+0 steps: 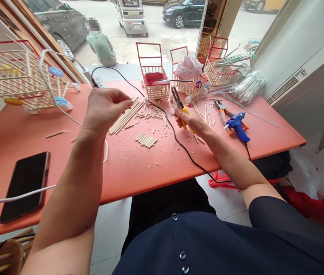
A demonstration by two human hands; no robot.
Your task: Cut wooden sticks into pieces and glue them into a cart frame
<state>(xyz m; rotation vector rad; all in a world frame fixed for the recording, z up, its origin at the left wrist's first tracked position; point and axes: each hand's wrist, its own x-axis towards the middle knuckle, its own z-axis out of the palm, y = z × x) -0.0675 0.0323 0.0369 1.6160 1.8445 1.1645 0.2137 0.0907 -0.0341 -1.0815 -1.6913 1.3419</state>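
My right hand (pixel 189 118) is closed around the yellow handles of a pair of pliers (pixel 177 98), whose dark jaws point up and away from me. My left hand (pixel 107 105) is raised over the table with thumb and fingers pinched together; whatever may be between them is hidden or too small to name. Just beyond it lies a bundle of long wooden sticks (pixel 126 119). Between my hands rests a neat row of short cut sticks (pixel 146 140). Loose cut pieces (pixel 153 114) and crumbs are scattered around the row.
Small stick-built carts with red handles (pixel 157 89) stand along the back, and a larger cart (pixel 12 76) at the left. A blue glue gun (pixel 238 128) and orange-handled pliers (pixel 221 112) lie right. A black cable (pixel 176 133) crosses the table; a phone (pixel 25 187) lies left.
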